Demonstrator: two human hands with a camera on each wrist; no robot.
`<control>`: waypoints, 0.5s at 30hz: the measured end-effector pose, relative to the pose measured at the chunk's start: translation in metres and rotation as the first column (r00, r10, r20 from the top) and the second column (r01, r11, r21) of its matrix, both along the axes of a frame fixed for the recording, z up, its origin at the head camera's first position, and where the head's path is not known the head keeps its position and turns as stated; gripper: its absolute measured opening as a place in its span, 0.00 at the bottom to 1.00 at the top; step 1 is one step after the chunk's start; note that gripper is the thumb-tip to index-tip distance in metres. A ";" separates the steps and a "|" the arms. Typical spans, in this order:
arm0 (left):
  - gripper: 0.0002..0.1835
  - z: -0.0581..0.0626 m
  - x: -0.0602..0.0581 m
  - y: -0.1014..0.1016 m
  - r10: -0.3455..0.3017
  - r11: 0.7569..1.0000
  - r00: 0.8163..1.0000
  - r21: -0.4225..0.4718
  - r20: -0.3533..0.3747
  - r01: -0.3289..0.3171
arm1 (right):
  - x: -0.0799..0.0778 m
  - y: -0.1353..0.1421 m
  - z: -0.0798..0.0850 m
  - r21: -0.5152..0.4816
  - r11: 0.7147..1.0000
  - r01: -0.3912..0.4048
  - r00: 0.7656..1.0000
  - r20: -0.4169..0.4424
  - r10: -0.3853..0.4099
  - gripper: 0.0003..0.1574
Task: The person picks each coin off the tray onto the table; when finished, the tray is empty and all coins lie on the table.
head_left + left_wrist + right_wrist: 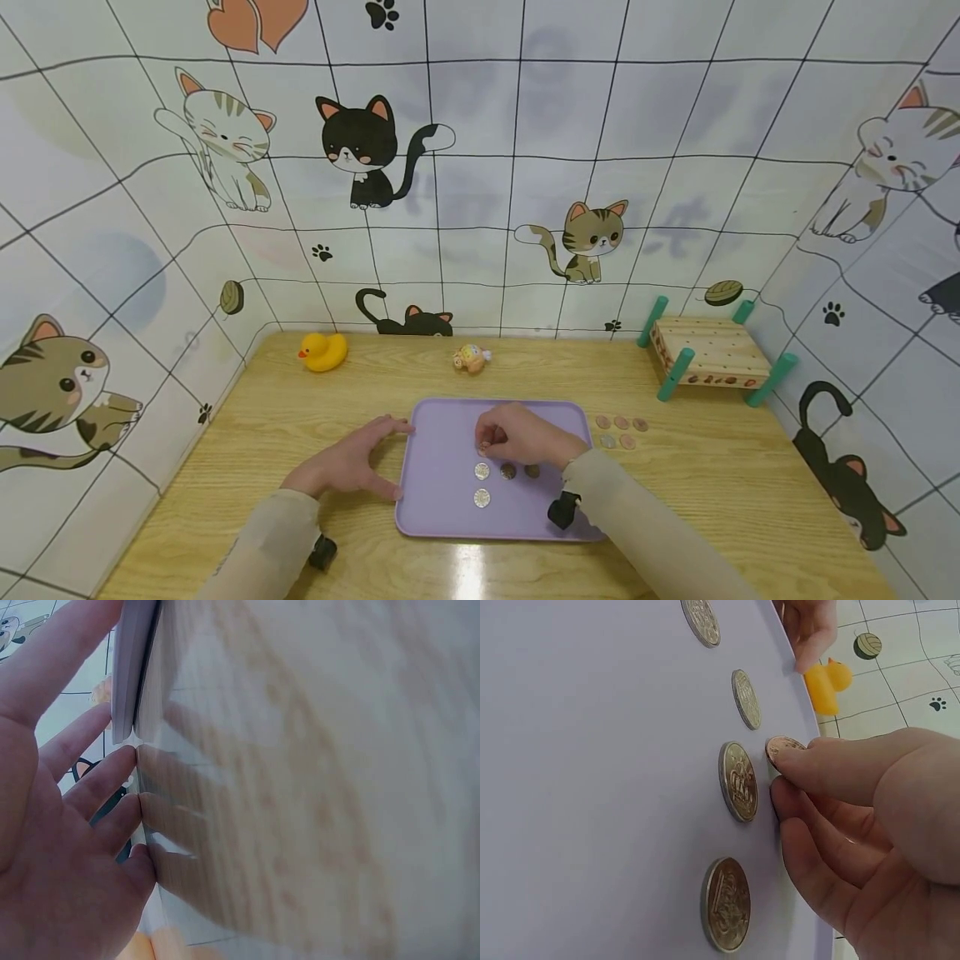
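My right hand (521,435) is over the lilac tray (442,517) and pinches a copper coin (783,748) between thumb and fingers, close to the tray's surface. Near it on the tray lie two bright silver coins (482,498), one behind the other, and two darker coins (532,471) to their right. At the tray's left side, my left hand (352,458) has its fingers spread, with thumb and index finger touching the rim. In the left wrist view, the left hand (71,825) lies beside the tray edge (133,675), holding nothing.
Several copper coins (620,422) and a silver one (608,442) lie on the wooden table right of the tray. At the back stand a yellow duck (325,353), a small figurine (472,358) and a wooden stand with green legs (708,350). Cat-print cloth walls surround the table.
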State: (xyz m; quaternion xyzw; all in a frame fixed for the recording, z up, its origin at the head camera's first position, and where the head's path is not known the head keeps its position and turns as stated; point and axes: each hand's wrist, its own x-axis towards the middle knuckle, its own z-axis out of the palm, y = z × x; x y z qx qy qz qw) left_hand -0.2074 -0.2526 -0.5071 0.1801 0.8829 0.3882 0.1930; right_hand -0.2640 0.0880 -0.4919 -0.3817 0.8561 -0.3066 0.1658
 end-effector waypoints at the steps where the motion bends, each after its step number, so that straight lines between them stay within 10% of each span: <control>1: 0.53 0.000 0.000 0.000 0.000 1.000 1.000 -0.002 0.000 0.000 | 0.000 0.001 0.000 -0.002 1.000 0.001 1.000 0.004 -0.001 0.06; 15: 0.54 -0.001 0.000 0.000 -0.016 1.000 1.000 0.020 -0.006 0.016 | 0.000 0.010 0.001 -0.003 1.000 -0.015 0.998 -0.054 0.015 0.08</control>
